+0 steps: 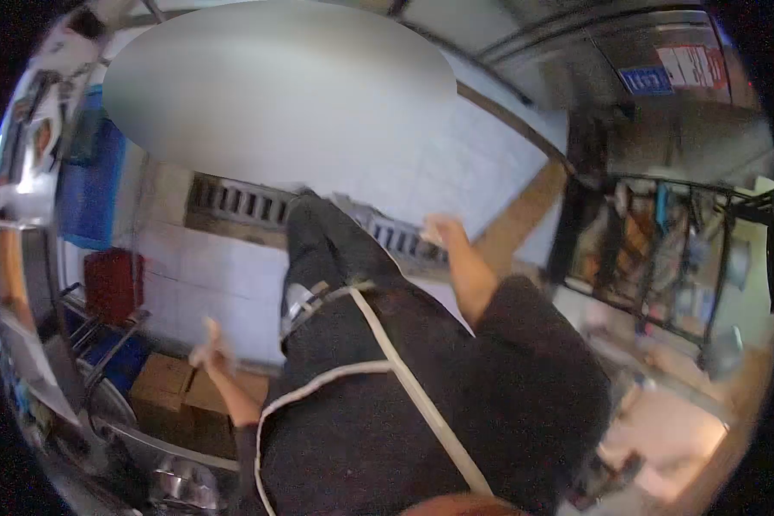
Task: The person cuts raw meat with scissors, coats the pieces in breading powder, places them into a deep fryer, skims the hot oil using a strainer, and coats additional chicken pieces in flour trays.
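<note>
My left hand (212,351) hangs out to the left, near the cardboard boxes (161,378). One finger stands apart from the others, and I see nothing held. My right hand (441,230) is held out to the right, over the light tiled floor (482,163) and close to the drain grate (404,241). Motion smears its fingers, so their closure cannot be made out, and no object shows in it. A dark apron (344,439) with pale straps covers my body. My dark trouser legs (327,232) extend forward over the grate line.
At left stand a blue container (90,185), a red bin (114,284) and metal shelving (26,318). On the right is a black rack (645,258) with blurred goods. A pale surface (662,439) lies at lower right. A large blurred oval hides the top.
</note>
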`<action>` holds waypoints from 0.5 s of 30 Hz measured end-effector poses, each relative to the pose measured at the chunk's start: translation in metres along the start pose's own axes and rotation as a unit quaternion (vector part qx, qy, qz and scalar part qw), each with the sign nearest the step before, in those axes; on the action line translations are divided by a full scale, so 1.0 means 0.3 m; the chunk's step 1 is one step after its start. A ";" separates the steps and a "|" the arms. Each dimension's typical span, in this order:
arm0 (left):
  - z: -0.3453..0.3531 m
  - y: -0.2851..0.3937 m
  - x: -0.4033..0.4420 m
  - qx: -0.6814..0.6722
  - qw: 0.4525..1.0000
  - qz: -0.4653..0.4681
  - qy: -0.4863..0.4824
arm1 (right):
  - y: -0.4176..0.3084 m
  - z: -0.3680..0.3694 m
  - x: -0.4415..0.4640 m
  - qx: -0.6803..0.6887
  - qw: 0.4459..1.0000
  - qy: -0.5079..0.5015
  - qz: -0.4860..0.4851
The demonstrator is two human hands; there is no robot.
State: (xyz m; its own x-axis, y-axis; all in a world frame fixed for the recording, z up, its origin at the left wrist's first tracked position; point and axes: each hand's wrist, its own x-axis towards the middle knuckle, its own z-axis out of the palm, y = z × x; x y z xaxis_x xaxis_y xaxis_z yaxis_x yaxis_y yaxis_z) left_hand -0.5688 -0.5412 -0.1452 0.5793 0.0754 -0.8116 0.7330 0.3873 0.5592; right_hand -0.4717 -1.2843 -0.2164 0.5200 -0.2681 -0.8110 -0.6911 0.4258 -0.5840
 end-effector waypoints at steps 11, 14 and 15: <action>-0.583 0.142 0.443 -0.024 0.760 -0.135 0.635 | -0.625 1.551 0.580 -0.179 0.975 -0.096 0.092; -0.568 0.081 0.391 -0.138 0.710 -0.179 0.667 | -0.888 2.573 0.126 -0.230 0.945 -0.232 0.028; -0.564 0.042 0.368 -0.184 0.702 -0.172 0.666 | -0.891 2.753 0.172 -0.294 0.893 -0.337 -0.053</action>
State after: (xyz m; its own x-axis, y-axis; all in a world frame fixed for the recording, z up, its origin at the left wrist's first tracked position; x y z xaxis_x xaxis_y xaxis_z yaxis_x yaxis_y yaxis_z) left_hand -0.5558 -0.3723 -0.2564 -0.6368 0.6161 -0.4635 0.4634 0.7864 0.4085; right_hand 0.1545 -0.6982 -0.0723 0.6453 0.3849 -0.6599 -0.6613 -0.1510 -0.7347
